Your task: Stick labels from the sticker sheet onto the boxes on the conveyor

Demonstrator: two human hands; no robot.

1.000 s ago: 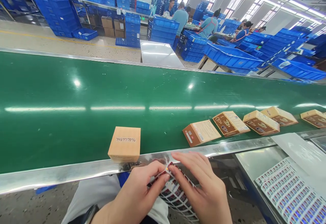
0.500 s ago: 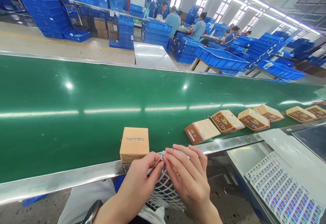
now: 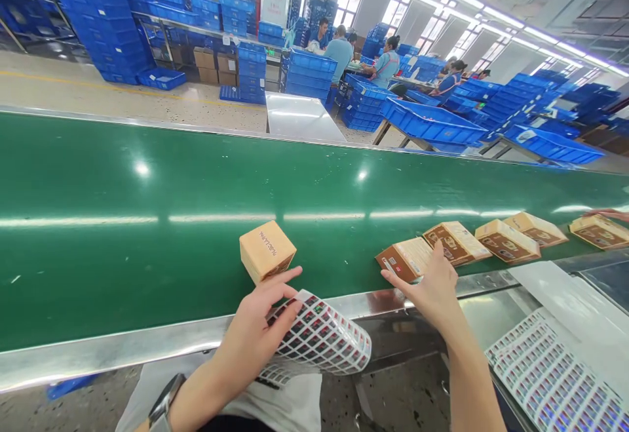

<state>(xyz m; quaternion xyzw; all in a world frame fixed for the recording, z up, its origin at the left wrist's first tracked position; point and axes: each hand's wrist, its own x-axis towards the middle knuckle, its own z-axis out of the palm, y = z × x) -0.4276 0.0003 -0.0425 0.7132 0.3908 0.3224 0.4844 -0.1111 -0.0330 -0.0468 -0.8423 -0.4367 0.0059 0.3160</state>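
Note:
A curled sheet of stickers (image 3: 334,337) with a white grid hangs from my left hand (image 3: 260,327), pinched between thumb and fingers. Just beyond that hand, a small tan carton (image 3: 268,248) sits turned at an angle on the green conveyor belt (image 3: 196,176); one outstretched finger is at its lower edge. My right hand (image 3: 432,288) reaches over the belt's edge with thumb and fingers spread around the near side of a brown-and-tan carton (image 3: 405,258). Whether it touches the carton I cannot tell.
Several more cartons (image 3: 508,240) lie in a row to the right, where another person's hand (image 3: 609,214) touches the farthest. A metal rail (image 3: 147,347) edges the belt. More sticker sheets (image 3: 555,373) lie on a side table at right. Blue crates and people stand beyond.
My right hand has left the sticker sheet and moved right to the row of cartons. The near carton has turned and shifted slightly away. The sheet now hangs from my left hand alone.

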